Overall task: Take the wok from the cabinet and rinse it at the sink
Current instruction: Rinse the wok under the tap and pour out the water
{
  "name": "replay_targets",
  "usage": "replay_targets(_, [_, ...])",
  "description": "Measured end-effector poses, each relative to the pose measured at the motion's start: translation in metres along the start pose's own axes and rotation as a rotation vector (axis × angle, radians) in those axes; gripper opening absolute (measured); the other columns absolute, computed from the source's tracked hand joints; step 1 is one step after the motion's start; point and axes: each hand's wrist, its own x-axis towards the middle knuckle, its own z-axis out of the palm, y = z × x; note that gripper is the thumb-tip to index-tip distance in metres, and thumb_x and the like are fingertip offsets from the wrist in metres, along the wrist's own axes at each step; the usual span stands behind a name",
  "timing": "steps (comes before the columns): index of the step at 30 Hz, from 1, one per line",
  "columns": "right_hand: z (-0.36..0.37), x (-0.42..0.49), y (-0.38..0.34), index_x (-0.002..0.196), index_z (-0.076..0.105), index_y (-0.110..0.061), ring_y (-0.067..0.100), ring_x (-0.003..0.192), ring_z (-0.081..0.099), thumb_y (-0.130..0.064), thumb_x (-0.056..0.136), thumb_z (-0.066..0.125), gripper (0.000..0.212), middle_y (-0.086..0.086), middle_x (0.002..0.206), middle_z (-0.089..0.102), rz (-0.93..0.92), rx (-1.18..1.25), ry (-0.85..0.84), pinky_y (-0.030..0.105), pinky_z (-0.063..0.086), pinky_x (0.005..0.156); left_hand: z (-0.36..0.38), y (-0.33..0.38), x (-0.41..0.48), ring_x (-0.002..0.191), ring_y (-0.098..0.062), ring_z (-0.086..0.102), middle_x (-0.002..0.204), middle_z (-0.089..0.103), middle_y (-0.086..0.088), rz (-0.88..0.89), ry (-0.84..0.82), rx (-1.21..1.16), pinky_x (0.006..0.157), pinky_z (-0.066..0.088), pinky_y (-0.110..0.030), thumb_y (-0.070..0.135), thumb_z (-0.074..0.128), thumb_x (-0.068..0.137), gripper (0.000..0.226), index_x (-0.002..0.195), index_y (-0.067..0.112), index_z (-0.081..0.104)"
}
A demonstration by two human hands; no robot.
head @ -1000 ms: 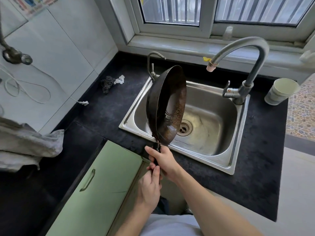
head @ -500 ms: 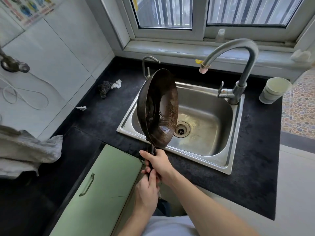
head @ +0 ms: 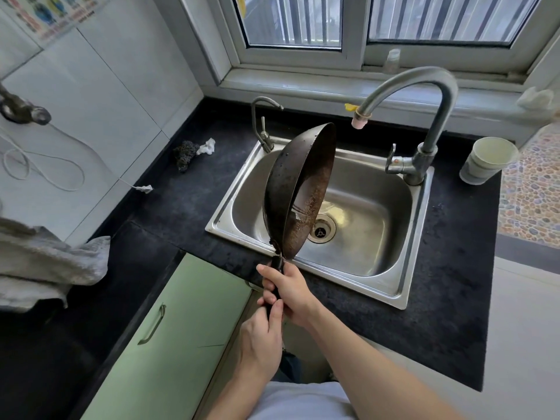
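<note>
Wok (head: 298, 192) tipped further on edge over sink (head: 406, 286) vs 1s ago, both hands' fingers (head: 274, 280) wrapped round handle, probably draining, rinse nearly done.

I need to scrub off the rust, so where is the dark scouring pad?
In the head view, the scouring pad lies on the black countertop left of the sink, beside a white scrap near the tiled wall.
</note>
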Motion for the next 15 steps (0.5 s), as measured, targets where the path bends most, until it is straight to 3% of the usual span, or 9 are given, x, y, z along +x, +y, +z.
replay_targets(5, [-0.0033, -0.0033, -0.0028, 0.089, 0.041, -0.013, 0.01, 0.037, 0.037, -0.011, 0.098, 0.061, 0.022, 0.001, 0.057, 0.039, -0.015, 0.005, -0.02, 0.032, 0.053, 0.052, 0.0035, -0.0013, 0.0002, 0.075, -0.03, 0.065, 0.068, 0.065, -0.003, 0.003, -0.004, 0.018, 0.069, 0.049, -0.046, 0.039, 0.041, 0.099, 0.042, 0.074, 0.011, 0.059])
replay_targets(10, [-0.005, -0.0016, -0.002, 0.093, 0.04, -0.012, 0.011, 0.038, 0.037, -0.011, 0.098, 0.062, 0.022, 0.001, 0.058, 0.039, -0.013, 0.008, -0.031, 0.032, 0.054, 0.053, 0.0042, 0.0011, -0.0007, 0.082, -0.033, 0.066, 0.082, 0.073, -0.013, 0.013, 0.015, 0.032, 0.069, 0.045, -0.04, 0.038, 0.04, 0.1, 0.041, 0.078, 0.011, 0.061])
replay_targets(15, [-0.0076, 0.0002, 0.0001, 0.094, 0.04, -0.012, 0.011, 0.039, 0.038, -0.012, 0.097, 0.063, 0.023, 0.001, 0.058, 0.04, -0.012, 0.02, -0.044, 0.033, 0.054, 0.054, 0.0049, 0.0014, -0.0002, 0.081, -0.033, 0.065, 0.082, 0.072, -0.014, 0.017, 0.018, 0.058, 0.07, 0.048, -0.044, 0.04, 0.04, 0.099, 0.045, 0.08, 0.007, 0.063])
